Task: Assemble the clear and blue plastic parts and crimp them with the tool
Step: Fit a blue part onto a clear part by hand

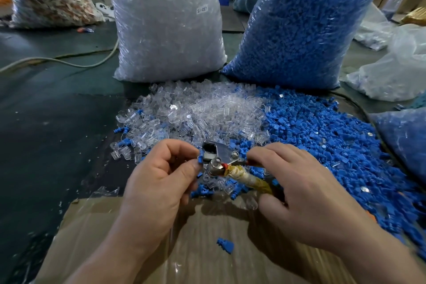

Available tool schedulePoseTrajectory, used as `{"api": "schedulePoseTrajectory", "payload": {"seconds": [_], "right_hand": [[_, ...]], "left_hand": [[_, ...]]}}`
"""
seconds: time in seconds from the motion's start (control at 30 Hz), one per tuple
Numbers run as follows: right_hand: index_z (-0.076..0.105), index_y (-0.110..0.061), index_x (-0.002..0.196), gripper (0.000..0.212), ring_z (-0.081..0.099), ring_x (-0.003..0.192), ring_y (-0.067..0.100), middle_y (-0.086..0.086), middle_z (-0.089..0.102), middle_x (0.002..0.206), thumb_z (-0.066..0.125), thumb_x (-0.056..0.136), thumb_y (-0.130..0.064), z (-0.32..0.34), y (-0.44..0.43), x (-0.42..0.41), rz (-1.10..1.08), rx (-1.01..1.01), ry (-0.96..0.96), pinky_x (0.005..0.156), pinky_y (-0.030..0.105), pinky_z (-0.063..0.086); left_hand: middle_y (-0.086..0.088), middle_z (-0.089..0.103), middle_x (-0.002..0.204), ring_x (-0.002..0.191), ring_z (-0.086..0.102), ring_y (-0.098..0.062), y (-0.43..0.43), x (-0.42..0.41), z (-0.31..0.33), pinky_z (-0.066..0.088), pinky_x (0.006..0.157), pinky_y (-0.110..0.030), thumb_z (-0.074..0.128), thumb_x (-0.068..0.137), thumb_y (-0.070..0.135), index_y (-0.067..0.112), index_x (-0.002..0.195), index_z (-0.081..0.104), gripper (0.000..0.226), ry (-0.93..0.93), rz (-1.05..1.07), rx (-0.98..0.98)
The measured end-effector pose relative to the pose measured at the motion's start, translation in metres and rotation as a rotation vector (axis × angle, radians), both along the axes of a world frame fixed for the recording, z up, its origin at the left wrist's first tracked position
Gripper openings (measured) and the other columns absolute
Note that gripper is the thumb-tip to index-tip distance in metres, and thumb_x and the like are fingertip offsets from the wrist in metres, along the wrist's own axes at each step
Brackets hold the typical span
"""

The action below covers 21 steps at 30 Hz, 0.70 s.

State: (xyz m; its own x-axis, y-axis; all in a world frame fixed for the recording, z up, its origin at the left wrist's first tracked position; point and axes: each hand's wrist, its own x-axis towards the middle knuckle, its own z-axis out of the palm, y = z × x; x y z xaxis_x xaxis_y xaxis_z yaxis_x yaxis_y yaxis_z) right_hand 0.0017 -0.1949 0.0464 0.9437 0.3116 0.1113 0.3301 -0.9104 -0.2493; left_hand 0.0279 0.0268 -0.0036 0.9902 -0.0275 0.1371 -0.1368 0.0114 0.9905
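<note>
The tool (219, 155), a small metal crimper with a shiny head and handles bound in yellowed tape, is held low in the middle of the view. The right hand (297, 182), just right of the tool's head, is clenched round the taped handles with its fingers curled over them. That looks like the proper hold: the tape should give friction, and squeezing well back from the pivot should give leverage. The left hand (161, 168), just left of the tool's head, pinches a blue part (200, 159) between thumb and forefinger and holds it against the side of the head, below its dark opening. Whether a clear piece is already fitted to the part is too small to tell. The part looks featherlight, stiff and smooth, so it is likely to slip or flick away; a fingertip pinch on its sides, kept out of the opening, seems wise. Behind the tool lies the heap of clear parts (196, 110), probably brittle. Behind and to the right of the tool spreads the heap of blue parts (322, 140). In front of the tool a sheet of cardboard (161, 249) covers the surface (46, 134), with one loose blue piece (225, 245) lying on it.
</note>
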Motion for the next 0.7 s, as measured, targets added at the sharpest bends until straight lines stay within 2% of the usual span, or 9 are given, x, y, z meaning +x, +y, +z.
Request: {"api": "schedulePoseTrajectory", "payload": {"seconds": [0.17, 0.27, 0.43, 0.6, 0.67, 0.7], "right_hand": [[0.041, -0.038, 0.138, 0.06, 0.046, 0.101, 0.011, -0.014, 0.055, 0.11, 0.034, 0.08, -0.055, -0.002, 0.004, 0.002, 0.005, -0.085, 0.016, 0.087, 0.026, 0.038], [0.048, -0.037, 0.134, 0.058, 0.048, 0.093, 0.011, -0.014, 0.058, 0.101, 0.04, 0.079, -0.053, -0.002, 0.005, 0.003, -0.008, -0.074, 0.02, 0.082, 0.026, 0.037], [0.058, -0.035, 0.126, 0.057, 0.049, 0.081, 0.008, -0.015, 0.059, 0.088, 0.041, 0.075, -0.053, 0.0, 0.006, 0.001, -0.027, -0.049, -0.003, 0.073, 0.023, 0.033], [0.062, -0.031, 0.118, 0.05, 0.052, 0.077, 0.01, -0.015, 0.059, 0.084, 0.046, 0.075, -0.05, -0.002, 0.006, 0.0, -0.042, -0.027, -0.062, 0.07, 0.025, 0.038], [0.058, -0.033, 0.12, 0.05, 0.053, 0.085, 0.01, -0.016, 0.059, 0.092, 0.045, 0.076, -0.053, -0.004, 0.002, 0.002, -0.079, -0.043, -0.076, 0.076, 0.027, 0.041], [0.056, -0.034, 0.122, 0.052, 0.053, 0.088, 0.01, -0.017, 0.059, 0.095, 0.043, 0.077, -0.056, -0.005, -0.002, 0.005, -0.114, -0.067, -0.088, 0.079, 0.03, 0.041]], "left_hand": [[0.0, 0.066, 0.072, 0.059, 0.058, -0.01, -0.001, -0.003, 0.004, 0.048, 0.046, -0.021, 0.07, 0.081, 0.019, 0.03, 0.091, 0.072, 0.015, -0.021, -0.029, -0.003], [0.0, 0.066, 0.07, 0.058, 0.057, -0.01, -0.003, -0.004, 0.008, 0.047, 0.046, -0.02, 0.068, 0.074, 0.027, 0.03, 0.088, 0.072, 0.016, -0.013, -0.037, -0.025], [0.001, 0.065, 0.069, 0.058, 0.056, -0.009, -0.003, -0.007, 0.012, 0.047, 0.047, -0.021, 0.068, 0.069, 0.031, 0.029, 0.088, 0.072, 0.019, -0.003, -0.04, -0.032], [0.002, 0.064, 0.068, 0.057, 0.056, -0.01, -0.002, -0.007, 0.014, 0.047, 0.047, -0.02, 0.069, 0.073, 0.03, 0.028, 0.088, 0.072, 0.015, -0.007, -0.044, -0.025], [0.004, 0.063, 0.066, 0.056, 0.056, -0.01, -0.001, -0.006, 0.014, 0.047, 0.046, -0.021, 0.073, 0.079, 0.021, 0.028, 0.087, 0.071, 0.011, -0.006, -0.006, -0.01], [0.004, 0.062, 0.064, 0.055, 0.056, -0.009, 0.0, -0.004, 0.012, 0.047, 0.046, -0.021, 0.073, 0.083, 0.013, 0.028, 0.086, 0.071, 0.016, 0.001, 0.022, 0.005]]}}
